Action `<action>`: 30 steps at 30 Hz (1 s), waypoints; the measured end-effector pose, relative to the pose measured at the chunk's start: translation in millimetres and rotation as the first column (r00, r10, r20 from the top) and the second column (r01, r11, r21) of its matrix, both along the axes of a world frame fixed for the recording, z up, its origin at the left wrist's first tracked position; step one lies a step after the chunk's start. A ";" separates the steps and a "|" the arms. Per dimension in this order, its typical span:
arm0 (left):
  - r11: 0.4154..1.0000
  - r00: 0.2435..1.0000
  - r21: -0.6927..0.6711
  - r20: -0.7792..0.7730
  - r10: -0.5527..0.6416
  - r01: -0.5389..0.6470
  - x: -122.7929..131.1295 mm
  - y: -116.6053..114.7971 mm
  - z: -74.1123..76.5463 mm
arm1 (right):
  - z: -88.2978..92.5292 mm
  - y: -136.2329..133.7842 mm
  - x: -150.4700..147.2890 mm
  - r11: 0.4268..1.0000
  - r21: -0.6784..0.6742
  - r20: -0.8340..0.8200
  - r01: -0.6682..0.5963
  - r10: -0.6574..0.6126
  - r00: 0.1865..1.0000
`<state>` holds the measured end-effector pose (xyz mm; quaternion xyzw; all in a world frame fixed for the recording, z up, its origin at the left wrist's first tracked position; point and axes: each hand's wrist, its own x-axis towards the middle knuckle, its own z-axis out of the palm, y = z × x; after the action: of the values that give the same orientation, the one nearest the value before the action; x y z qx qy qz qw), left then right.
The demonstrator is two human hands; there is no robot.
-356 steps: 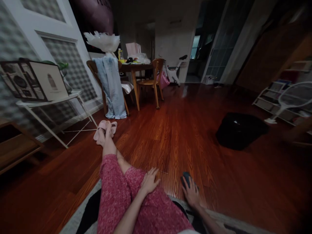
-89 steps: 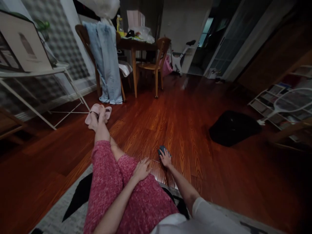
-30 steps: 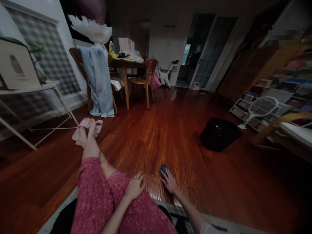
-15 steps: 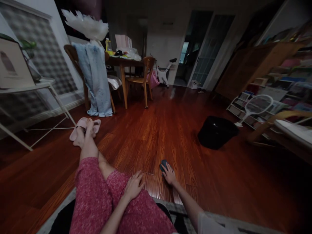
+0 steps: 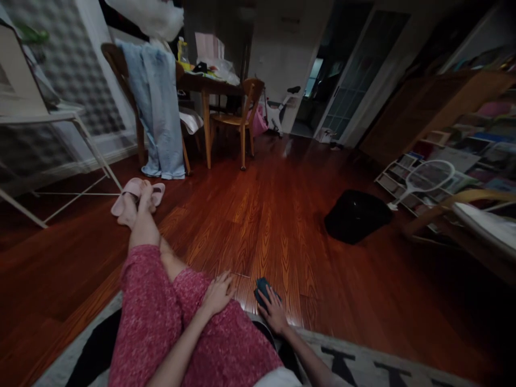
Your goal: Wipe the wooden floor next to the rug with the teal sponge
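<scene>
My right hand [image 5: 274,312] has its fingers bent over a small dark teal bundle [image 5: 263,291], which looks like folded cloth; its exact kind is too dim to tell. The bundle is low, in front of the glossy red-brown wooden floor [image 5: 258,215], just right of my knee. Whether it touches the floor I cannot tell. My left hand [image 5: 219,294] lies flat on my thigh in pink-red patterned trousers [image 5: 149,312], fingers stretched out and holding nothing. My legs reach forward left, with feet on pink slippers [image 5: 131,189].
A black bin [image 5: 357,216] stands on the right, near a white racket [image 5: 429,176] and crowded shelves [image 5: 475,150]. Jeans [image 5: 155,107] hang over a chair beside the table [image 5: 205,91]. A white-framed stand [image 5: 91,145] is at left. A patterned rug [image 5: 374,355] edges the floor below.
My right hand has come closer to my body together with the teal bundle. My left hand stays on the thigh. The view has tilted a little downward.
</scene>
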<state>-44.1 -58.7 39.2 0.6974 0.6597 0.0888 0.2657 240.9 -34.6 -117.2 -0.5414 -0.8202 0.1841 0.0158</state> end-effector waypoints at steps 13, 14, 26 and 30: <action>0.999 0.999 -0.035 -0.037 -0.009 0.007 0.6 0.3 8.2 | 44.7 114.5 -71.5 0.988 -0.113 0.139 0.105 -0.089 0.986; 0.999 0.999 -0.037 -0.039 -0.006 0.004 1.0 0.8 8.0 | 48.4 124.6 -79.3 0.987 -0.111 0.138 0.117 -0.101 0.985; 1.000 1.000 -0.014 -0.014 -0.002 0.002 2.3 1.1 6.7 | 1.5 15.9 -23.0 0.987 -0.118 -0.038 -0.111 0.108 0.993; 1.000 1.000 -0.024 -0.019 -0.011 0.011 1.3 0.0 8.5 | 2.0 3.5 -17.8 0.985 -0.133 -0.062 -0.114 0.107 0.992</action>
<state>-42.8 -58.7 47.7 0.6987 0.6594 0.0726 0.2680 223.1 -31.1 -115.2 -0.4897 -0.8338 0.2547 -0.0091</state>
